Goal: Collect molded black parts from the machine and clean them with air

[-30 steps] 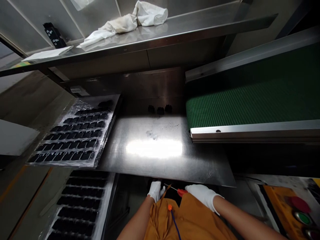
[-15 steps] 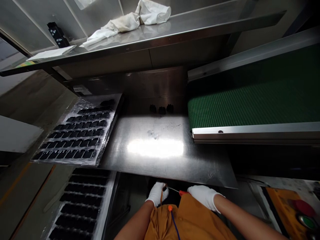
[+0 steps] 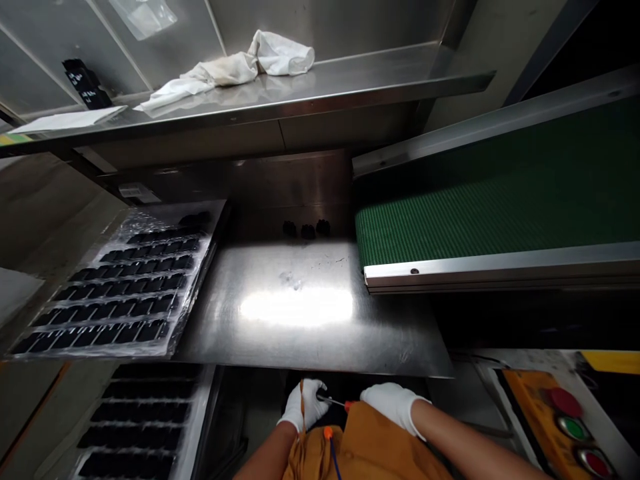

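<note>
My left hand, in a white glove, is low in front of my body with its fingers curled round a small dark piece that is mostly hidden. An orange-brown strap runs across that glove. In my gloved right hand is a red-handled screwdriver; its thin metal shaft points left and meets the dark piece. Part of the red handle is covered by the hand and the brown clothing. Both hands are just below the front edge of the steel table.
Three small black parts lie towards the table's back. At left are a tray of black pieces and a lower tray. A green conveyor stands at right, above a button box. White cloths lie on the shelf.
The camera view has shifted, so the table and conveyor appear further left. My left hand has turned slightly, and more of the dark piece and the shaft shows.
</note>
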### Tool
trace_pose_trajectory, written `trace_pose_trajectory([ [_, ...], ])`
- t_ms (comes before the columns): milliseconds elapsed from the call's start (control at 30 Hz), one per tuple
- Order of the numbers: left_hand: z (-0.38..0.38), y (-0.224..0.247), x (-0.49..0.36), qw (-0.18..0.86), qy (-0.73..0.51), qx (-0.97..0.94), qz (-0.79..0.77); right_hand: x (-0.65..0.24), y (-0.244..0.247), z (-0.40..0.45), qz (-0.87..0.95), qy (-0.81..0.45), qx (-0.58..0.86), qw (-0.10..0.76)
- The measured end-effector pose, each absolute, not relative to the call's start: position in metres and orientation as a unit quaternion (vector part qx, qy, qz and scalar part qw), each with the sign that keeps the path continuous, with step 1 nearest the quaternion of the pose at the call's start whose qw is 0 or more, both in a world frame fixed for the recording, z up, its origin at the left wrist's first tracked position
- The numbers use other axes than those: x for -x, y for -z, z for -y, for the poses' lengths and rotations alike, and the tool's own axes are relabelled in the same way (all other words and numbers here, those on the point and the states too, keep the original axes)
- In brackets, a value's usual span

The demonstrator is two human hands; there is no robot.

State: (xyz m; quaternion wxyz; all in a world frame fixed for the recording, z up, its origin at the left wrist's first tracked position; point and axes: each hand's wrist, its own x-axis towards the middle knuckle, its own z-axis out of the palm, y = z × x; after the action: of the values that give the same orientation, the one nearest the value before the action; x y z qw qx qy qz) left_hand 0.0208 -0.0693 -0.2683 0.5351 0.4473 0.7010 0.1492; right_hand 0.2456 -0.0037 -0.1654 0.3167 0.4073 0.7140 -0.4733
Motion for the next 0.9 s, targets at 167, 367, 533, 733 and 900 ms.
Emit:
trace_pose_trajectory([
  [167, 0.07, 0.269, -0.011, 0.544, -0.157, -0.441, -0.696, -0.252, 0.17, 0.007, -0.734, 0.466, -0.392, 0.302],
  [367, 0.068, 0.259, -0.011, 0.56, -0.207, -0.422, -0.682, -0.251, 0.167, 0.004, -0.736, 0.453, -0.404, 0.3],
  [533, 0.061, 0.249, -0.016, 0.579, -0.229, -0.404, -0.67, -0.253, 0.154, 0.003, -0.734, 0.448, -0.424, 0.283],
  [733, 0.047, 0.25, -0.02, 0.577, -0.193, -0.353, -0.711, -0.269, 0.113, 0.002, -0.741, 0.419, -0.491, 0.184],
  [900, 0.035, 0.233, -0.013, 0.591, -0.192, -0.331, -0.71, -0.301, 0.036, 0.001, -0.78, 0.327, -0.534, -0.023],
])
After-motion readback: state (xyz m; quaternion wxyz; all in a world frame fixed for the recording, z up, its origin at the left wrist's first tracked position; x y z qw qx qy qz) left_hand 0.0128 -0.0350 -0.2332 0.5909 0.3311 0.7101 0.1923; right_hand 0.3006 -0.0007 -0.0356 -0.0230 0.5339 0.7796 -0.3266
